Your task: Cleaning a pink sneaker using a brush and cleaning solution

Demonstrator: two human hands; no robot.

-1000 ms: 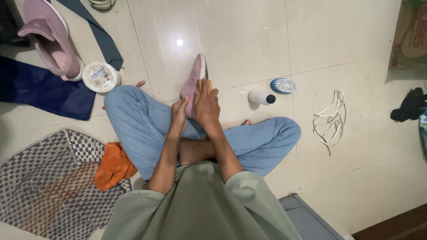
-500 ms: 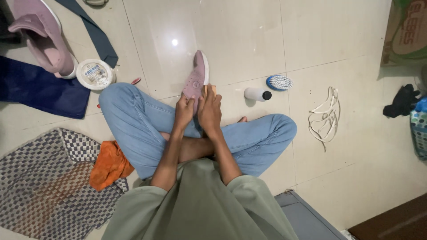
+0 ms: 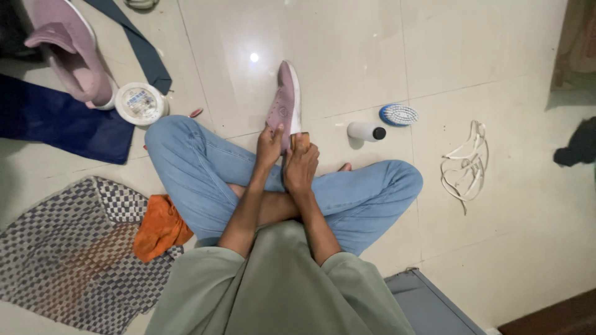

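My left hand (image 3: 269, 146) has its grip closed on the heel end of a mauve fabric sneaker with a white sole (image 3: 285, 104), which lies on its side on the glossy cream tiled floor (image 3: 347, 49), toe pointing away from me. My right hand (image 3: 301, 167) is curled shut around a small tan block (image 3: 301, 140), pressed against the sneaker's heel just beside my left fingers. My wrists cross over my lap, where I sit cross-legged in light blue jeans (image 3: 205, 167) and a sage green shirt (image 3: 279, 291). To the right of the sneaker, a small white bottle with a black cap (image 3: 365, 131) lies on its side, and just beyond it sits a blue and white scrubbing brush (image 3: 398, 115). Further right, a loose tangle of white shoelaces (image 3: 467, 164) rests on the tiles. To my left lie a crumpled orange cloth (image 3: 160, 226) touching my knee, a grey checked mat (image 3: 68, 254), a round white lidded tub (image 3: 140, 103), a dark blue cloth (image 3: 56, 121), and the matching mauve sneaker (image 3: 68, 53) near the far corner.
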